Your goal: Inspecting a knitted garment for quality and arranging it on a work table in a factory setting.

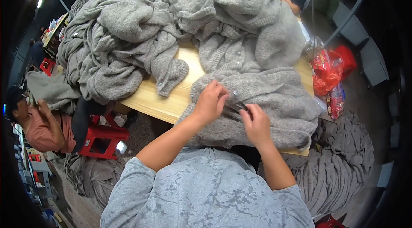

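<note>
A grey knitted garment (279, 99) lies bunched across the table's near edge, right in front of me. Small shiny spots, which look like buttons, show on it between my hands. My left hand (210, 102) is over its left part, thumb and fingertips curled together in a pinch; what they grip is too small to make out. My right hand (256, 124) is closed on a small dark tool (242, 106), its tip pointing toward the left hand. The tool's exact kind is mostly hidden by the fingers.
Large heaps of similar grey knitwear (124, 22) cover the far side of the wooden table (159, 102). More knitwear (334, 168) is piled low at the right. Red plastic bags (328, 73) sit beyond the right edge. A person (47, 127) sits at left near a red stool (101, 140); two others are across.
</note>
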`<control>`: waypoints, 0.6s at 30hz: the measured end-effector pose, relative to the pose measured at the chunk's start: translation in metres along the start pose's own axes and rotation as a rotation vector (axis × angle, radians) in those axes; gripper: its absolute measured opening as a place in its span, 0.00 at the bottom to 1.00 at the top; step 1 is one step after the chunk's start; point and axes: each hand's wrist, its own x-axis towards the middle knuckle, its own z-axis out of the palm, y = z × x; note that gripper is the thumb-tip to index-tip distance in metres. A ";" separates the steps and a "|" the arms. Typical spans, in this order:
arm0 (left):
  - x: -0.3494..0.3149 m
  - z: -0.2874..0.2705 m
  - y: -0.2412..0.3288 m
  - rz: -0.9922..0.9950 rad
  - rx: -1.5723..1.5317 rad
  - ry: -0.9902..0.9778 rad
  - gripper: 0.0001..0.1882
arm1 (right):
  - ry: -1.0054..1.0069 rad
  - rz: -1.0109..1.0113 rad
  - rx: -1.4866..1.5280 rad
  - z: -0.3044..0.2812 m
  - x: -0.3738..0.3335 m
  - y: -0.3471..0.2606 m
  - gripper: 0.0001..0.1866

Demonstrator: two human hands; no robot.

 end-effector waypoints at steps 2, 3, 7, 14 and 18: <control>0.002 -0.001 0.000 -0.020 -0.039 -0.004 0.02 | 0.043 -0.103 -0.151 0.008 0.002 -0.005 0.09; 0.002 -0.001 0.001 -0.030 -0.037 -0.013 0.02 | 0.070 -0.144 -0.227 0.012 0.003 -0.004 0.10; 0.001 -0.002 0.005 -0.055 -0.050 -0.034 0.02 | 0.141 -0.204 -0.390 0.021 0.010 -0.005 0.11; 0.001 -0.003 0.007 -0.066 -0.050 -0.073 0.02 | 0.168 -0.235 -0.449 0.025 0.017 -0.003 0.09; 0.004 -0.003 0.006 -0.104 -0.130 -0.075 0.03 | 0.196 -0.266 -0.463 0.023 0.018 -0.002 0.09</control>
